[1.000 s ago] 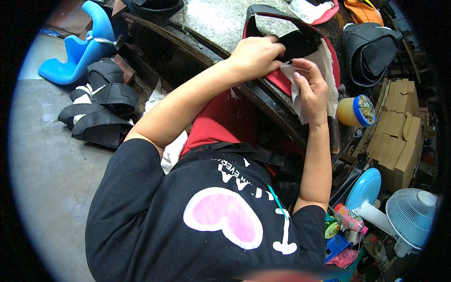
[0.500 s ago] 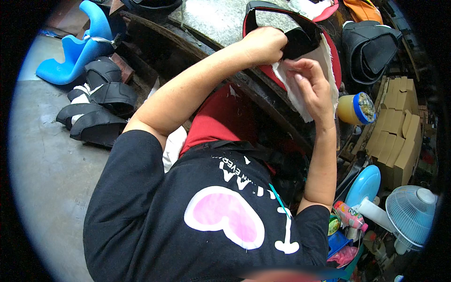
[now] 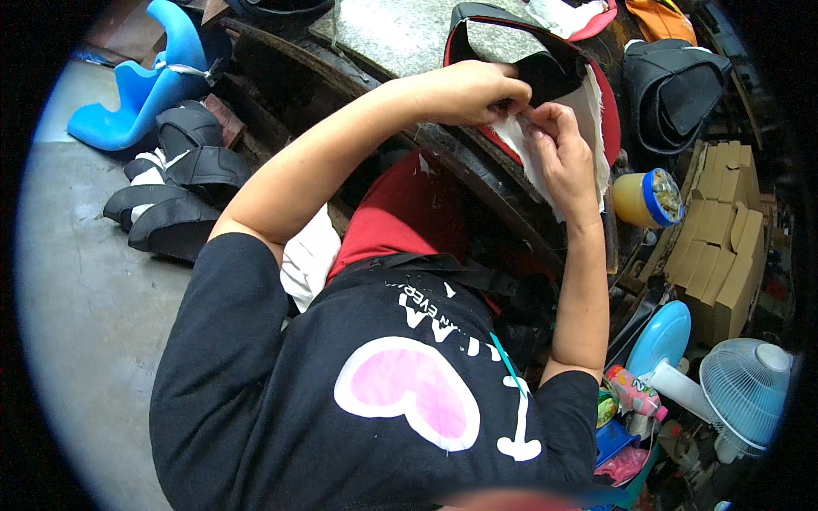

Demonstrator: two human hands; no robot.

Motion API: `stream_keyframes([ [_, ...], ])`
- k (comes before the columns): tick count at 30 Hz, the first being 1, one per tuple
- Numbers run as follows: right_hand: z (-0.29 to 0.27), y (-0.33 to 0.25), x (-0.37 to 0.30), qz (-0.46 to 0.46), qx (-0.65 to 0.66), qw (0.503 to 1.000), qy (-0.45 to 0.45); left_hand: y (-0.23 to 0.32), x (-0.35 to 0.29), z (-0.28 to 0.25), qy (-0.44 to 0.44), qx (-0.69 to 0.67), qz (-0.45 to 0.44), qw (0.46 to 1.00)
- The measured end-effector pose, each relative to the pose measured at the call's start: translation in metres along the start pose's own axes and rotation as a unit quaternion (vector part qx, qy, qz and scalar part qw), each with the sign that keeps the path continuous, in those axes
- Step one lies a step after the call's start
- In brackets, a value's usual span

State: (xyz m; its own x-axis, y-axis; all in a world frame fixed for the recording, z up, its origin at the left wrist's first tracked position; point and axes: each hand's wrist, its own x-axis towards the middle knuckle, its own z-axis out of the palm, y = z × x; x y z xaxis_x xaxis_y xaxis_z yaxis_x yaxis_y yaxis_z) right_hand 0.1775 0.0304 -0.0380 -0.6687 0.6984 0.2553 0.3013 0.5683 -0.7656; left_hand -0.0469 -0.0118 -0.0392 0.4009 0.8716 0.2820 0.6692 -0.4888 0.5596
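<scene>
A looped black piece with a red outer face [image 3: 607, 106] rests on the bench, its kind unclear. Frayed white cloth [image 3: 588, 106] lines its near side and hangs over the bench edge. My left hand [image 3: 477, 92] is closed at the cloth's upper left edge, its fingers curled down and partly hidden. Facing it, my right hand [image 3: 564, 162] pinches the white cloth between thumb and fingertips. Both sets of fingertips nearly meet.
A pale stone slab [image 3: 392, 38] lies on the dark wooden bench. Right of my hands stand a jar with a blue rim [image 3: 649, 198], a black padded stack [image 3: 673, 94] and cardboard boxes [image 3: 720, 247]. Blue foam [image 3: 141, 94] and black padded pieces [image 3: 183, 187] are at left; a fan [image 3: 745, 396] stands lower right.
My left hand has shifted slightly down and right, bringing its fingers closer to my right hand. My right hand has barely moved and its fingertips have drawn together on the cloth.
</scene>
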Motion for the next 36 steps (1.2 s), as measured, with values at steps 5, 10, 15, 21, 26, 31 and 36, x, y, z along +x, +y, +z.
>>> stream_keyframes([
  [5, -0.001, -0.007, 0.004, 0.032, -0.024, 0.999, -0.032, 0.007, -0.008, 0.003, 0.043, 0.003, 0.009, 0.999],
  [10, 0.000, -0.012, 0.003, 0.018, -0.029, 0.999, -0.033, 0.000, -0.016, 0.005, 0.041, 0.035, 0.052, 0.997],
  [15, 0.001, -0.009, 0.005, 0.020, -0.008, 0.999, -0.031, -0.002, -0.024, 0.005, 0.070, 0.041, 0.070, 0.994],
  [21, 0.006, -0.003, 0.005, 0.009, -0.026, 1.000, 0.004, 0.001, -0.024, 0.002, 0.055, 0.152, 0.119, 0.980],
  [26, 0.011, 0.002, 0.001, -0.009, -0.032, 0.999, 0.012, 0.009, -0.034, -0.005, -0.005, 0.204, 0.143, 0.968],
  [31, 0.003, -0.001, -0.004, -0.080, -0.115, 0.990, -0.019, 0.010, -0.036, 0.000, 0.022, 0.191, 0.135, 0.972],
  [36, 0.003, -0.012, -0.010, -0.145, -0.220, 0.964, -0.040, 0.003, -0.037, -0.002, 0.053, 0.085, 0.081, 0.992],
])
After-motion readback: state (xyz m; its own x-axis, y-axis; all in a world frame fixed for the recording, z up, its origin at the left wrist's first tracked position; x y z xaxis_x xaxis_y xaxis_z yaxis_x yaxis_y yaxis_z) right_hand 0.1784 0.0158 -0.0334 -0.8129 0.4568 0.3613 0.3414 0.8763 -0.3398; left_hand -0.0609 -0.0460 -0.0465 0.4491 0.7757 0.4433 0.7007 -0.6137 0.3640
